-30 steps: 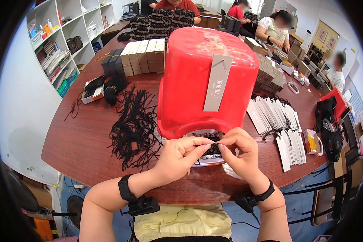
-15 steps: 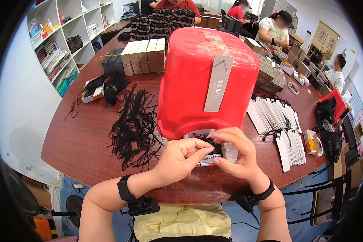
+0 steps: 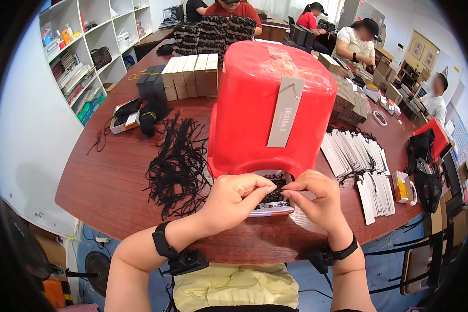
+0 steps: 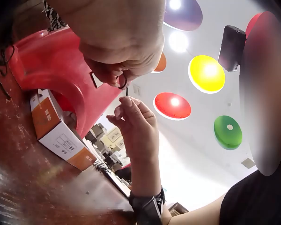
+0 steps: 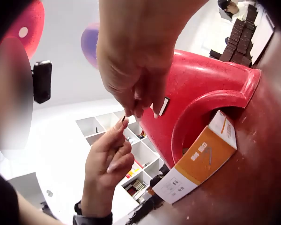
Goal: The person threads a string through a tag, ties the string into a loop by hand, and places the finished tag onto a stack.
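Note:
Close together above the small box (image 3: 273,211), the left hand (image 3: 233,204) and right hand (image 3: 320,202) each pinch a thin black cord between thumb and forefinger. In the left wrist view a short piece of the cord (image 4: 127,92) spans the small gap between the left hand (image 4: 124,42) and right hand (image 4: 143,133). A bit of cord (image 5: 123,120) shows at the left fingertips in the right wrist view. The box holds black cords (image 3: 276,188) and sits in the arched opening of an upturned red tub (image 3: 244,104), with a grey tag (image 3: 286,112) on its side.
Loose black cords (image 3: 177,164) lie left of the tub. Corded grey tags (image 3: 351,153) are spread at its right, beside a small box (image 3: 402,187). Stacked cards (image 3: 190,75) stand behind at left. Several people sit around the far side.
The right hand's thumb and fingers spread apart from the left hand, then closed again near it. The left hand kept its pinch. The head view has shifted slightly.

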The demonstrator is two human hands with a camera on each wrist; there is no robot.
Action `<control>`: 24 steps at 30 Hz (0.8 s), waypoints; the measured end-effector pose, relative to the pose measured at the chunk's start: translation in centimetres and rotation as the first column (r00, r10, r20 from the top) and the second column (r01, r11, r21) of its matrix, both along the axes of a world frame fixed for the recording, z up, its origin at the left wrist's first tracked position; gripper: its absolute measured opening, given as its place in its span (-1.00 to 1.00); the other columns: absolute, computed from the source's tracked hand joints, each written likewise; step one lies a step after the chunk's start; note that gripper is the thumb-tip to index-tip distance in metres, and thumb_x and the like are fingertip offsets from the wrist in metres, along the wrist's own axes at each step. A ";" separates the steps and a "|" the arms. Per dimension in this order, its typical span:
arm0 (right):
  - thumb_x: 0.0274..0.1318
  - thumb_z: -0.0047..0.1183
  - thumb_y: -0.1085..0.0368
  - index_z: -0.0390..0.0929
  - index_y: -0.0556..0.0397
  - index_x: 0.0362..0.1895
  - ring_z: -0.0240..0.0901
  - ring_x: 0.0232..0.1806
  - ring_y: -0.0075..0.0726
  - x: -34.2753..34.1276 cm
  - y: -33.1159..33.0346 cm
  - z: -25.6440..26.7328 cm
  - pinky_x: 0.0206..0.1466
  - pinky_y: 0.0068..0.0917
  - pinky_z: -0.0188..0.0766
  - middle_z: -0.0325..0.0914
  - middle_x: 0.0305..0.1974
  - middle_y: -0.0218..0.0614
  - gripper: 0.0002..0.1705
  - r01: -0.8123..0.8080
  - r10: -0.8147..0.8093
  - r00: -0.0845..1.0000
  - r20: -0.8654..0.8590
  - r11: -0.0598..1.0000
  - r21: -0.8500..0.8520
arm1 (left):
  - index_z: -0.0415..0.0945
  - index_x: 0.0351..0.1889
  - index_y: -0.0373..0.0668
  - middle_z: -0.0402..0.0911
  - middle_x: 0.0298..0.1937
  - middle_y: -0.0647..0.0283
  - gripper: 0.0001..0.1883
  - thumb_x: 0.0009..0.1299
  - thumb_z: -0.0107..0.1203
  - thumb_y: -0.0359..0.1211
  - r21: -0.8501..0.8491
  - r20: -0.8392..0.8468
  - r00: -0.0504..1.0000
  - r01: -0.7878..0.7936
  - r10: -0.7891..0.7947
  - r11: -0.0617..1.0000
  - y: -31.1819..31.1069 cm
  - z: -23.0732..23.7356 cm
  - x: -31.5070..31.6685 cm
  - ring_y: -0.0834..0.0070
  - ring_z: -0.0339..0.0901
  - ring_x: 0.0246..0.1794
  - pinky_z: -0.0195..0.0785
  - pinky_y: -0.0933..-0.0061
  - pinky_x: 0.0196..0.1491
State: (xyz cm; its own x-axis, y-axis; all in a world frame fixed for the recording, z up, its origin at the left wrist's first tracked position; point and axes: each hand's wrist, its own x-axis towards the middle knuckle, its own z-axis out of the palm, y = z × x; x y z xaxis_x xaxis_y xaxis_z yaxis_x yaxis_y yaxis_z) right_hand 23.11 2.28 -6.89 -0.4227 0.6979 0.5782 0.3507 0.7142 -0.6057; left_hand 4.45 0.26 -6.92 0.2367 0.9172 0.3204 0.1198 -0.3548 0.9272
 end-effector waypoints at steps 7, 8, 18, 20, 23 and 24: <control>-0.25 0.05 0.50 0.54 0.14 -0.45 0.36 -0.47 -0.52 4.0 0.4 2.7 -0.42 -0.60 0.24 0.46 -0.54 -0.33 -0.86 0.115 -0.118 0.993 0.005 0.954 -0.278 | 0.44 -0.39 -0.29 0.47 -0.50 0.37 -0.93 0.17 0.01 -0.55 0.033 0.101 0.995 -0.006 0.002 0.999 1.2 0.7 -1.2 0.80 0.34 -0.55 0.18 0.78 -0.51; -0.25 0.05 0.50 0.54 0.14 -0.45 0.36 -0.47 -0.52 4.7 0.5 3.2 -0.42 -0.60 0.24 0.46 -0.54 -0.33 -0.86 0.116 -0.119 0.993 0.004 0.955 -0.274 | 0.45 -0.41 -0.29 0.47 -0.51 0.36 -0.95 0.16 0.01 -0.55 0.087 0.032 0.999 -0.034 0.031 0.996 1.1 1.3 -1.3 0.79 0.35 -0.55 0.20 0.77 -0.51; -0.06 0.04 0.30 0.10 0.16 0.12 0.23 -0.09 -0.55 -0.6 -1.4 1.7 -0.06 -0.59 0.19 0.32 -0.15 -0.34 -0.36 -0.619 0.324 0.767 -0.554 0.604 -0.503 | 0.53 -0.40 -0.23 0.50 -0.52 0.23 -0.89 0.09 0.07 -0.50 0.312 -0.269 0.953 0.222 -0.138 0.924 0.8 4.0 1.0 0.58 0.43 -0.58 0.25 0.60 -0.53; 0.02 -0.05 0.27 0.17 0.14 0.06 0.21 -0.28 -0.65 0.0 -1.5 2.1 -0.25 -0.68 0.16 0.31 -0.31 -0.44 -0.50 -0.489 0.206 0.856 -0.475 0.621 -0.612 | 0.52 -0.36 -0.22 0.50 -0.52 0.25 -0.86 0.09 0.08 -0.49 0.397 -0.273 0.959 0.188 -0.081 0.898 1.6 4.1 1.0 0.60 0.41 -0.60 0.24 0.61 -0.54; 0.18 -0.30 0.18 0.39 0.09 -0.22 -0.08 -0.69 -0.83 0.3 -2.0 3.1 -0.66 -0.80 -0.12 0.12 -0.68 -0.69 -0.71 -0.321 0.053 0.920 -0.389 0.671 -0.668 | 0.28 0.00 -0.25 0.42 -0.59 0.38 -0.54 0.10 0.09 -0.46 0.413 -0.160 0.980 -0.042 0.118 0.910 1.5 5.7 1.4 0.76 0.29 -0.69 0.15 0.74 -0.61; 0.18 -0.29 0.17 0.40 0.09 -0.30 -0.09 -0.71 -0.83 0.8 -2.1 3.3 -0.67 -0.80 -0.13 0.11 -0.70 -0.68 -0.72 -0.260 0.004 0.928 -0.372 0.721 -0.642 | 0.23 0.02 -0.28 0.41 -0.60 0.39 -0.53 0.12 0.07 -0.46 0.422 -0.079 0.980 -0.135 0.185 0.896 2.2 6.0 1.5 0.77 0.27 -0.71 0.12 0.75 -0.63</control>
State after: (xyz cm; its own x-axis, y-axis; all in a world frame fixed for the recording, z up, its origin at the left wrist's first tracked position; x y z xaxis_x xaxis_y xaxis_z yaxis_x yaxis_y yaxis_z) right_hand 23.89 0.16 -3.56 -0.4205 0.9021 0.0966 -0.0214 0.0966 -0.9951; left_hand 5.95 2.47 -0.95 0.1554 0.7371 0.6577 0.3033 -0.6692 0.6783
